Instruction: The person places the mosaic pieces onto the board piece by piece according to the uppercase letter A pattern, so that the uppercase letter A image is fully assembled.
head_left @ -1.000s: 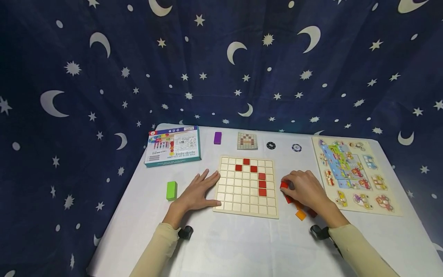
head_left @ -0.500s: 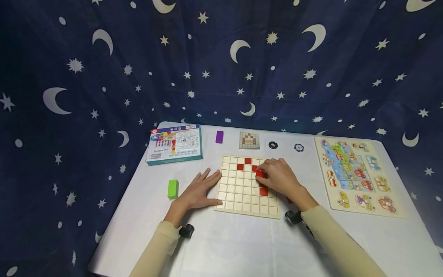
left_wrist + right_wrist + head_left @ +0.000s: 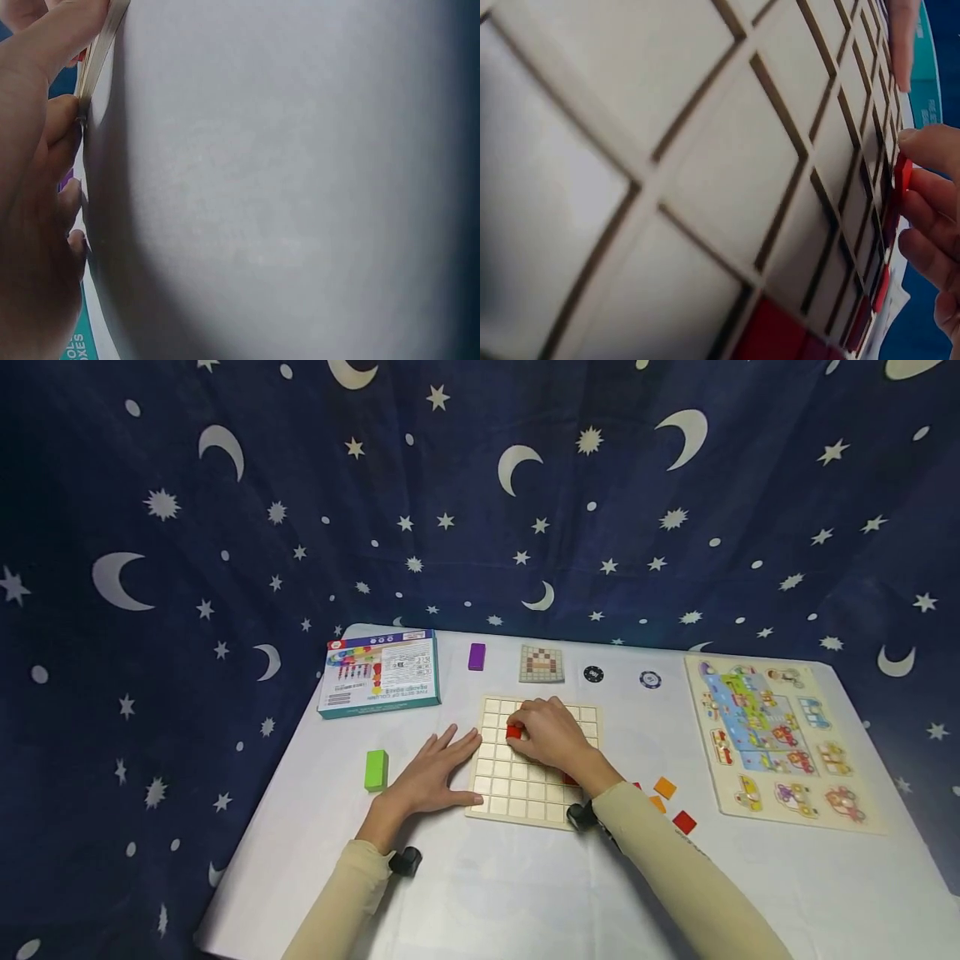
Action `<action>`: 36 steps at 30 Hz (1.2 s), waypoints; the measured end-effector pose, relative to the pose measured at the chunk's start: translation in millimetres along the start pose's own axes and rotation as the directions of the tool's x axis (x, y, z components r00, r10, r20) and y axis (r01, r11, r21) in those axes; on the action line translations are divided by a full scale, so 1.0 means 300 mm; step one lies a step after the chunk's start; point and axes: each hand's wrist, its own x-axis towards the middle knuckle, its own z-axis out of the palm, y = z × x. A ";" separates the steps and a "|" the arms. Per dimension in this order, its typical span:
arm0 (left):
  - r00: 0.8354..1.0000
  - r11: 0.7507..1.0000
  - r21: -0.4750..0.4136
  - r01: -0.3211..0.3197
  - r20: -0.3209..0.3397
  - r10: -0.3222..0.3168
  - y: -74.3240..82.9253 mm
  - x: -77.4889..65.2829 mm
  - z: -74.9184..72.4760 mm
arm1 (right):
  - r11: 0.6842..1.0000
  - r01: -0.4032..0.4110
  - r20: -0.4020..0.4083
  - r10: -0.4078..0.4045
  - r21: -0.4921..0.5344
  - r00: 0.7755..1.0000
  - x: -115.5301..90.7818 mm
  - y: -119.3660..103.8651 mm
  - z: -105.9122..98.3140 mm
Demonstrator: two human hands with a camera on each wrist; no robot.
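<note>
In the head view a cream wooden grid board lies mid-table. My left hand rests with spread fingers against its left edge; the left wrist view shows the thumb touching the board's rim. Over the upper left part of the grid, my right hand pinches a small red square tile between thumb and fingers. That same red tile shows at the fingertips in the right wrist view. Another red tile sits in a cell on the right side; my hand and forearm hide other cells.
Loose orange and red tiles lie right of the board, partly behind my sleeve. Around it are a pattern card, two chips, a purple block, a green block, a box and a picture puzzle.
From the loose tiles at the right, my right hand has moved left across the board with a red tile in its fingers. My left hand has stayed at the board's edge.
</note>
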 end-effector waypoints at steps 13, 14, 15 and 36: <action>1.000 1.000 -0.016 -0.012 0.000 0.012 -0.002 0.001 0.009 | 0.999 0.012 0.033 -0.011 -0.030 0.999 0.014 -0.038 0.027; 1.000 1.000 -0.013 -0.011 -0.001 0.011 -0.001 0.001 0.009 | 1.000 0.010 0.032 -0.009 -0.029 0.999 0.013 -0.038 0.028; 1.000 1.000 -0.013 -0.011 -0.001 0.011 -0.002 0.001 0.010 | 1.000 0.006 0.033 -0.005 -0.030 0.999 0.013 -0.037 0.029; 1.000 1.000 -0.021 -0.009 -0.011 0.008 -0.012 -0.004 0.007 | 0.998 -0.049 -0.029 0.050 0.026 0.998 -0.075 0.004 -0.036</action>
